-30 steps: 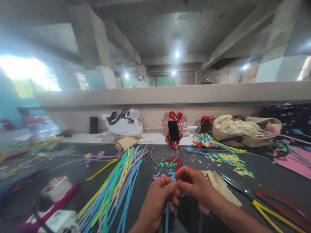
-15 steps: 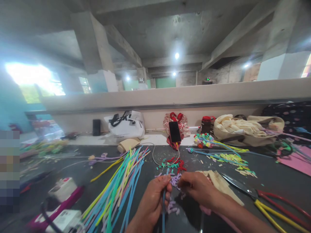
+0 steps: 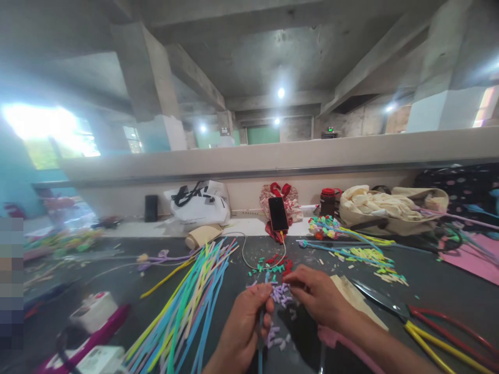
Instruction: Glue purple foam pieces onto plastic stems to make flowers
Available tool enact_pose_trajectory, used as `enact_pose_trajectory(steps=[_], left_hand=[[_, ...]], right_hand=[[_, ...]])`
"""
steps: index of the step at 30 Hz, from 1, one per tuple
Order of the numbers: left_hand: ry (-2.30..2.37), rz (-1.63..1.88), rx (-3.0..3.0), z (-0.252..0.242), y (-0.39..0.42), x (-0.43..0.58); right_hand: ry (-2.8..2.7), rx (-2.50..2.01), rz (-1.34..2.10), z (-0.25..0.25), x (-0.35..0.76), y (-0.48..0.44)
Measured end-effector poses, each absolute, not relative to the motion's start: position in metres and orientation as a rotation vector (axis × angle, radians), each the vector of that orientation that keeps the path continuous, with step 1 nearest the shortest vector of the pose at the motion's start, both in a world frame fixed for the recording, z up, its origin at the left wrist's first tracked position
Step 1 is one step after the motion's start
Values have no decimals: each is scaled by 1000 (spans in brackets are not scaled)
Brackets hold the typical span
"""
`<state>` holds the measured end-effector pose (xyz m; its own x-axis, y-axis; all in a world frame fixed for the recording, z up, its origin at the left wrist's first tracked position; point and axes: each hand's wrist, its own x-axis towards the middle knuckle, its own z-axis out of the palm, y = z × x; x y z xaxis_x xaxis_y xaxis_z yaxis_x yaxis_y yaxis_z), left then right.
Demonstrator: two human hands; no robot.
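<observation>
My left hand [image 3: 245,322] is closed around a blue pipe cleaner [image 3: 261,357], whose upper end shows above the thumb and whose lower part runs down below the fist. To its right, my right hand [image 3: 317,296] reaches over short cut pieces, its fingers drawn together at the tips; whatever they may pinch is hidden. Purple pieces [image 3: 279,294] lie between and below the two hands. Just beyond the right fingertips are red pieces [image 3: 287,265], with green pieces [image 3: 268,269] beside them.
Long coloured pipe cleaners [image 3: 191,296] lie left. Large scissors [image 3: 403,311] with red and yellow handles rest at right beside a beige cloth [image 3: 360,301]. A phone [image 3: 278,214] on a cable stands behind. Yellow pieces [image 3: 368,255] lie far right; a power strip [image 3: 97,332] is at left.
My right hand has moved slightly away from me, towards the red pieces, and its fingers are more stretched out. The left hand keeps its hold on the blue pipe cleaner.
</observation>
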<state>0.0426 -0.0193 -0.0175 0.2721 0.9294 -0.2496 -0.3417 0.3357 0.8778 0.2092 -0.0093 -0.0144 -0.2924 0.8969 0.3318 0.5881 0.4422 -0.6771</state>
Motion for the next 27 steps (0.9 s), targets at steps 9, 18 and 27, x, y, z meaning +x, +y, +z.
enact_pose_trajectory(steps=[9, 18, 27], left_hand=[[911, 975, 1008, -28, -21, 50], [977, 1103, 881, -16, -20, 46], [987, 1058, 909, -26, -20, 49]], right_hand=[[-1771, -1122, 928, -28, 196, -9], [-1725, -1095, 756, -9, 196, -20], [-1897, -797, 670, 2, 187, -37]])
